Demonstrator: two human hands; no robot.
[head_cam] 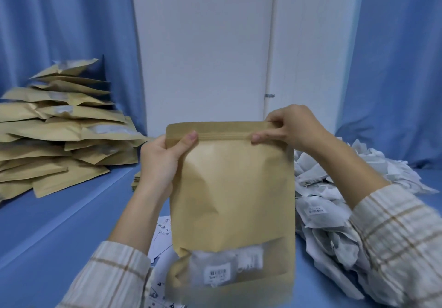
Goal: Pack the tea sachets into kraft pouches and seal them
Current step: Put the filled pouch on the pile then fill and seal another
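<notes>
A kraft pouch (234,195) stands upright in front of me, its zip strip running across the top. White tea sachets (224,267) show through the clear window near its bottom. My left hand (165,157) grips the pouch's upper left edge, thumb on the zip strip. My right hand (289,128) pinches the zip strip at the upper right corner. A heap of loose white tea sachets (334,212) lies to the right of the pouch.
A tall stack of kraft pouches (62,130) fills the left of the blue table (59,224). Printed white paper (162,236) lies under the pouch. A few flat pouches (136,181) lie behind my left wrist. Blue curtains and a white door stand behind.
</notes>
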